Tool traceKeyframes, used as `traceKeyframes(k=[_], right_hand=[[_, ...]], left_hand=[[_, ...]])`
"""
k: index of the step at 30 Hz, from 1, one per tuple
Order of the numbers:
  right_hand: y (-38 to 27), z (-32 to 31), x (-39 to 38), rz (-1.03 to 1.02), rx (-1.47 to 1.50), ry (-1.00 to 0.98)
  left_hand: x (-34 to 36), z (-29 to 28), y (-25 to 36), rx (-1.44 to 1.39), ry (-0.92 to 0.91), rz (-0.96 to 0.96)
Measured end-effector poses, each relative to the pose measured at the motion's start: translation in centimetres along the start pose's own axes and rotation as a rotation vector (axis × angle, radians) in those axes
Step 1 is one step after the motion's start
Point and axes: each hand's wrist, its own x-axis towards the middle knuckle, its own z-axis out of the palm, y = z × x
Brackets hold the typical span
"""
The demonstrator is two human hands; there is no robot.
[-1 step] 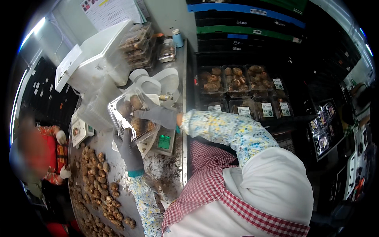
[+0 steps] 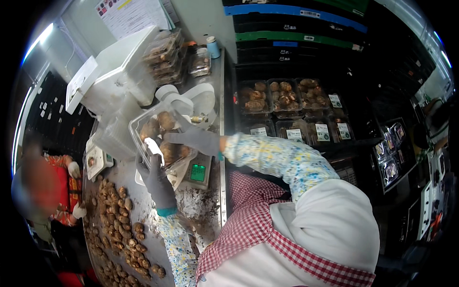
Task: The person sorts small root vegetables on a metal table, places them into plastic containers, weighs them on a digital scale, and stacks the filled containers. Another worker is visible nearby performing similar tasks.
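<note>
Since the earlier frame, the clear box (image 2: 155, 140) has tilted slightly. From afar I see a metal table (image 2: 143, 200) with brown tubers (image 2: 117, 215); above it, the box, holding more. The gloved left hand (image 2: 156, 181) is clamped on its near edge; the gloved right hand (image 2: 196, 138) lies across its right part; whether those fingers grip, I cannot tell.

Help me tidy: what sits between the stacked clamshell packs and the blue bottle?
The head view shows a clear clamshell pack and an orange item between the stack and bottle.
</note>
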Motion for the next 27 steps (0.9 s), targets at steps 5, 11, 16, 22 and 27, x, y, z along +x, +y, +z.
traceKeyframes(k=[5,11,16,22,27], right_hand=[[-6.5,-6.2,-9.8,-0.105,-0.12,-0.164],[-12.0,-18.4,-22.5,0.079,0.382,0.408],[-17.4,-31.2,-34.3,-0.021,-0.147,0.822],[-16.3,-42.5,-37.2,0.195,-0.232,1.005],[-12.3,-52.4,-39.1,0.755,-1.697,0.855]], left_hand=[[-3.5,9.6,3.9,0.18,-0.244,-0.023],[-4.6,13.6,3.9,0.069,-0.816,-0.193],[-0.4,5.1,0.5,0.3,-0.612,0.079],[-0.3,-16.6,-1.5,0.033,-0.118,-0.218],[-3.1,-30.7,-3.0,-0.043,0.189,-0.26]])
